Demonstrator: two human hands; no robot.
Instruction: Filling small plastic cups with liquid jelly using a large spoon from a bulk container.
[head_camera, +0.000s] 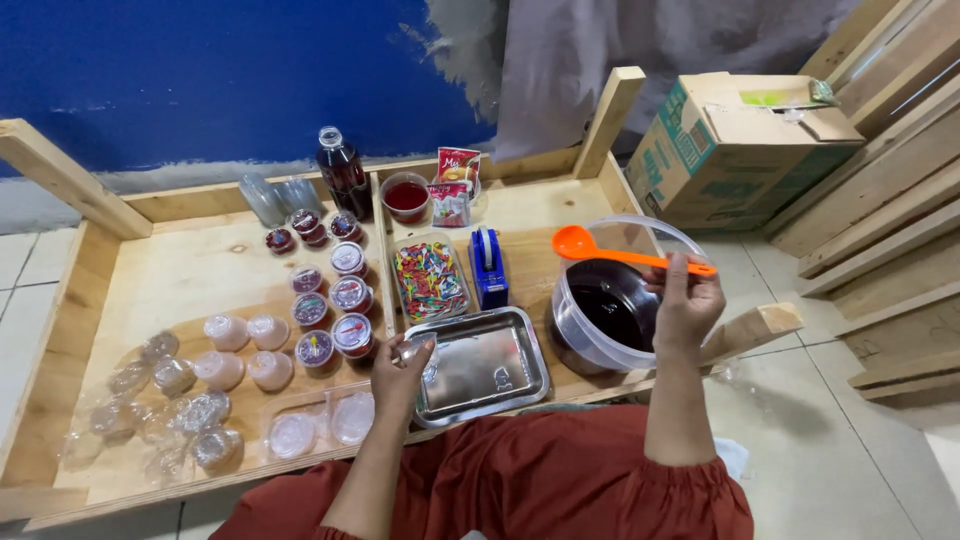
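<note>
Ladle: orange plastic ladle with a long flat handle (622, 252), held level over the clear round plastic bowl of dark red liquid (612, 312) at the right of the tray-like table; its round scoop points left, above the bowl's far-left rim.
Ladle handling: probably light and stiff, smooth enough to slip if wet; best taken near the handle's end, where it is held now.
Bowl handling: likely heavy with liquid, thin-walled, apt to slosh; better steadied by the rim or base than lifted one-handed.
Right hand: right hand (686, 305) is raised over the bowl's near-right edge, palm turned toward the person, fingers curled and pinching the handle's right end; forearm rises almost straight from the lap.
Small cup: small clear plastic cup (422, 350), seemingly flimsy and easily crushed, sits at the near-left corner of the rectangular shiny metal tray (485, 365); whether it is lifted or resting I cannot tell.
Left hand: left hand (399, 378) reaches forward from the lap, fingers bent around the cup's near side.
Left of the hand: rows of small filled cups with round lids (330, 310) stand on the pale plywood table (200, 275), with empty clear cups nearer the left edge.
Far side: blue tape dispenser (488, 266) and clear box of multicoloured sprinkles (430, 280).
</note>
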